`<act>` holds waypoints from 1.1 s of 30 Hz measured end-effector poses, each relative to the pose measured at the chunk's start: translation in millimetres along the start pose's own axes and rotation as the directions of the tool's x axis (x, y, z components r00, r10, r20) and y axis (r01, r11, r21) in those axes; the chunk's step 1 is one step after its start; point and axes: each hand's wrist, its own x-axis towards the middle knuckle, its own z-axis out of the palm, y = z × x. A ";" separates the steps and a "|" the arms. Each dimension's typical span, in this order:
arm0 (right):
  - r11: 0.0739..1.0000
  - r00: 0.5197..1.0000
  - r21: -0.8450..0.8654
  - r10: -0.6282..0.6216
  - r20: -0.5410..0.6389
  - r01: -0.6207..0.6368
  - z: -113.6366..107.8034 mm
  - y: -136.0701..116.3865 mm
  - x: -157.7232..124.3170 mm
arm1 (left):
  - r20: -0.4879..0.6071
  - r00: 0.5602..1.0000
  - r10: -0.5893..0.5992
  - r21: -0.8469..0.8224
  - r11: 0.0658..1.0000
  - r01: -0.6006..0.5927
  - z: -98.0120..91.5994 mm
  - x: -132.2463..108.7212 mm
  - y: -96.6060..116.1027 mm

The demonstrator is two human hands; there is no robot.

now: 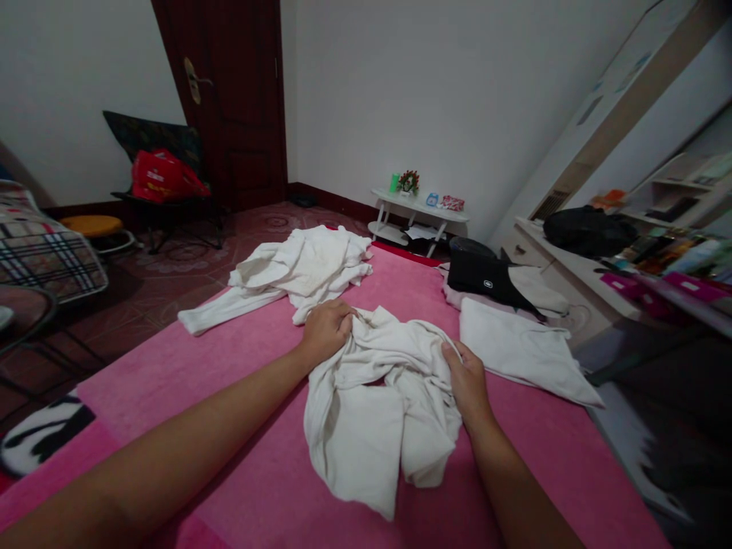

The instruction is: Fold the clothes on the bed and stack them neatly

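A crumpled white garment (377, 412) lies in the middle of a pink bed cover (229, 381). My left hand (327, 328) grips its upper left edge, fingers curled into the cloth. My right hand (466, 377) clutches its right side, fingers closed on a fold. Beyond my left hand sits a pile of white clothes (297, 271) with a sleeve trailing to the left. A flat white garment (523, 351) lies to the right of my right hand.
A black bag (486, 276) rests on pale cloth at the bed's far right. Behind stand a small white shelf table (420, 210), a dark door (234, 99), a chair with a red bag (163, 177), and a cluttered white desk (600, 267) on the right.
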 end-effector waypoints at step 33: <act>0.931 0.857 -0.223 -0.148 0.493 0.289 86.2 -106.2 -51.4 | -0.365 0.908 -0.206 -0.320 0.944 0.085 -28.6 4.4 -42.8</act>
